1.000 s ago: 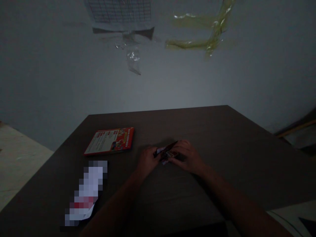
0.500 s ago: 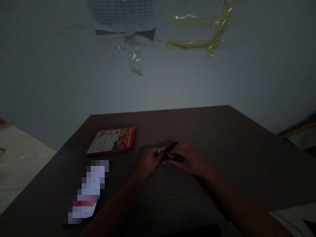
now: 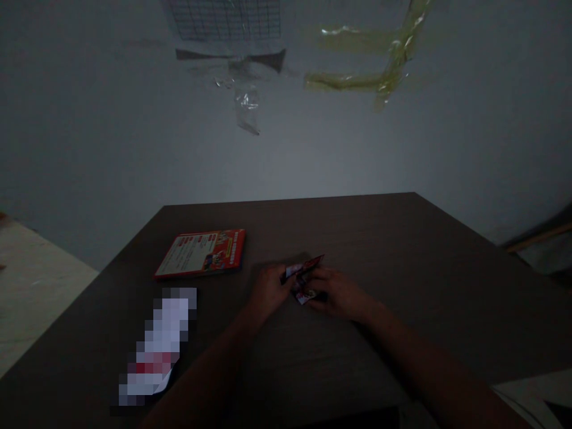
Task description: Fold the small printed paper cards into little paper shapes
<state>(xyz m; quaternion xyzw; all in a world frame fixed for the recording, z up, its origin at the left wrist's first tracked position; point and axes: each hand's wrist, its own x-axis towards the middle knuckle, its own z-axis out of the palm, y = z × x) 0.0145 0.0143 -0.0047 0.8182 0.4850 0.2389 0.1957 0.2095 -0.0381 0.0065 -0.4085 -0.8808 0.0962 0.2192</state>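
Note:
Over the middle of the table (image 3: 379, 238), a small folded piece of dark, printed paper (image 3: 305, 293) sits between my hands, with reddish and pale patches. My left hand (image 3: 269, 291) is closed on its left end, the thumb along the near side. From the right, my right hand (image 3: 342, 293) grips it with curved fingers, partly covering it. One flap of the paper sticks up toward the far right, and another lower part points toward me. Dim light hides the finer folds.
A flat red box or book (image 3: 201, 253) with printed white panels lies at the table's left. Nearer me is a long pale item, blurred by pixels (image 3: 163, 339), beside my left forearm. Behind the table stands a wall (image 3: 286, 161) with yellowish tape (image 3: 348, 81).
My right fingers have shifted on the paper, and its lower part now shows more, spread toward me. My left hand stays nearly in place.

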